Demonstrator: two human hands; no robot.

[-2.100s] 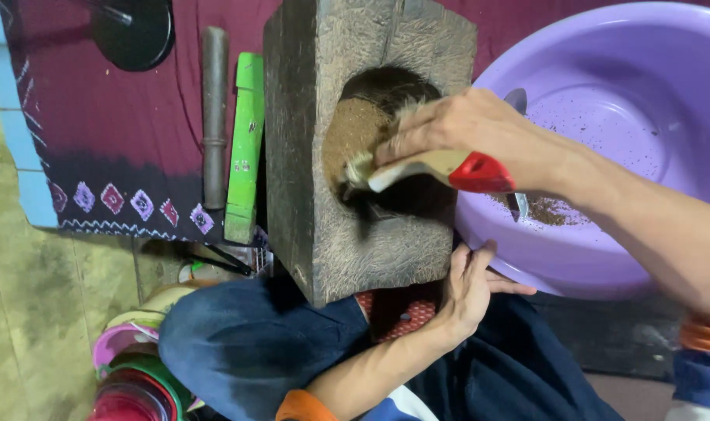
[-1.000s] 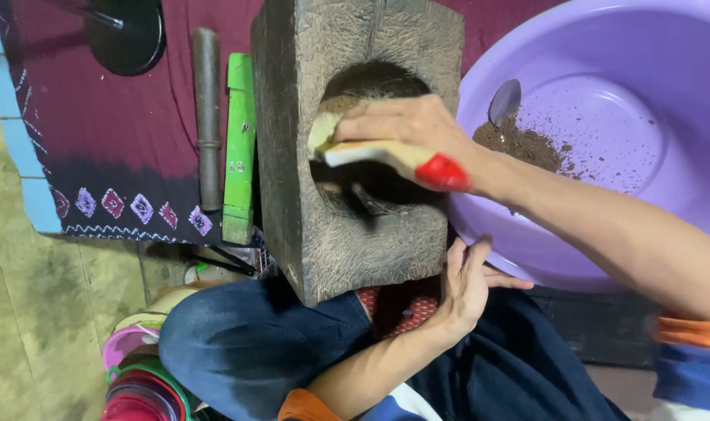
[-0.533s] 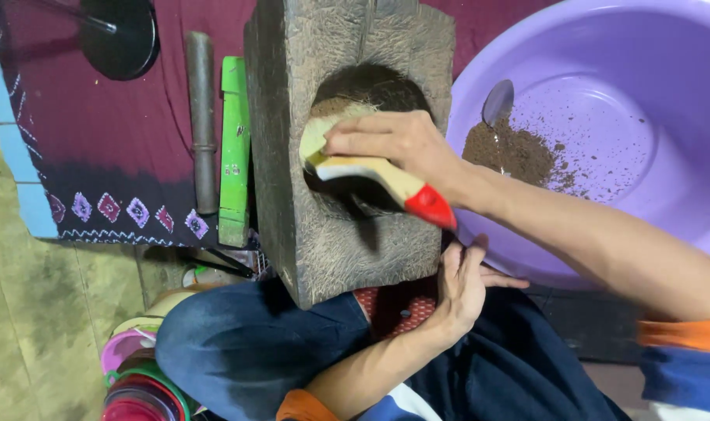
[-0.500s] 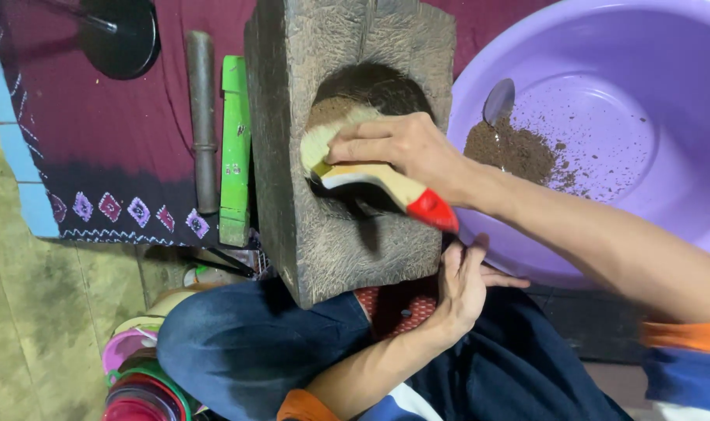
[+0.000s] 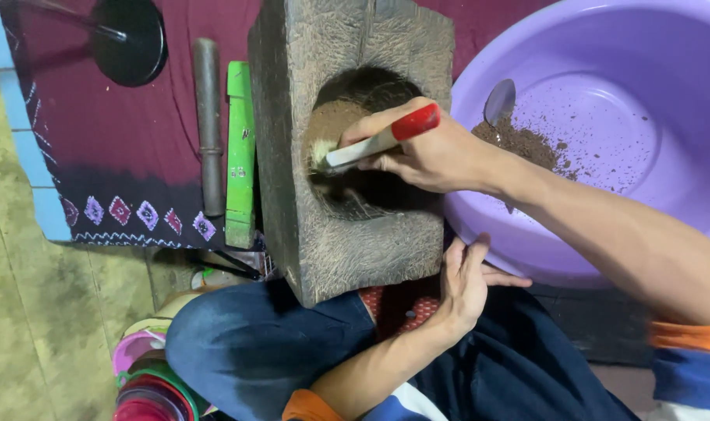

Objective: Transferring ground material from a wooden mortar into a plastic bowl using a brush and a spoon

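Observation:
A rough wooden block (image 5: 289, 117) with a round hollow (image 5: 363, 199) lies in front of me. My right hand (image 5: 437, 156) is shut on a brush (image 5: 374, 143) with a pale handle and red end. Its bristles press against the brown powder on the hollow's left wall. My left hand (image 5: 464, 281) rests with its fingers apart against the block's near right corner, by the purple basin (image 5: 682, 117). It holds nothing. Brown powder (image 5: 522, 142) and a metal spoon (image 5: 499, 101) lie in the basin.
Left of the block lie a green bar (image 5: 240, 148) and a dark metal rod (image 5: 208, 125) on a maroon patterned cloth (image 5: 98, 140). A black disc (image 5: 129, 39) sits at the top left. My jeans-clad knee (image 5: 246, 343) and stacked coloured plastic rings (image 5: 148, 382) are below.
The brush has swung in my right hand: its red end pointed down-right, now it points up-right. The bristles have shifted along the hollow's left wall. My left hand has stayed put.

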